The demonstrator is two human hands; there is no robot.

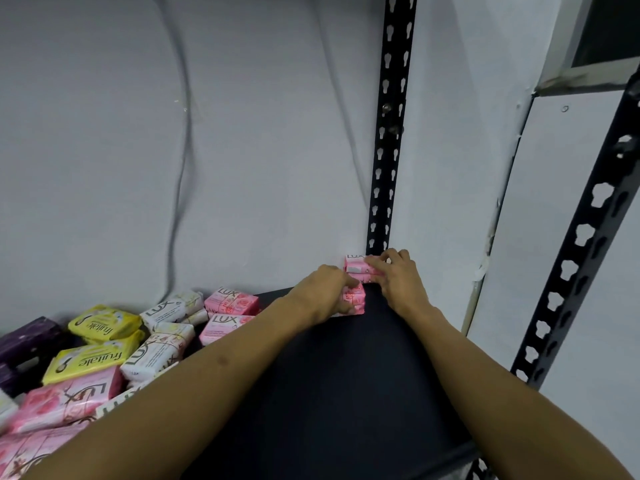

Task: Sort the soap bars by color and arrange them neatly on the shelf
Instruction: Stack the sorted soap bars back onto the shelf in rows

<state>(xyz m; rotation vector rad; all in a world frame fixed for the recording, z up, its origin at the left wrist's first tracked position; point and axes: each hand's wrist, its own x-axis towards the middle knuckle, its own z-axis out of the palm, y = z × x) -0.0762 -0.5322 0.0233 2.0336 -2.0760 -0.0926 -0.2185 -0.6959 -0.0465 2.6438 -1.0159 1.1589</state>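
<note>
My left hand (325,292) grips the front stack of pink soap bars (355,299) and my right hand (398,275) grips the back stack (358,268), both in the shelf's (346,375) far right corner by the black post (388,133). Unsorted yellow, white, pink and purple bars (104,348) lie piled at left.

Pink soap bars (356,271), yellow bars (104,323), white bars (162,348), purple bars (27,336); black shelf (346,375), perforated black uprights (388,133).

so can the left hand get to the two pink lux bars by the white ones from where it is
Probably yes: the left hand holds the pink stack in the corner, and the pink bars lie just left with bare shelf between.
</note>
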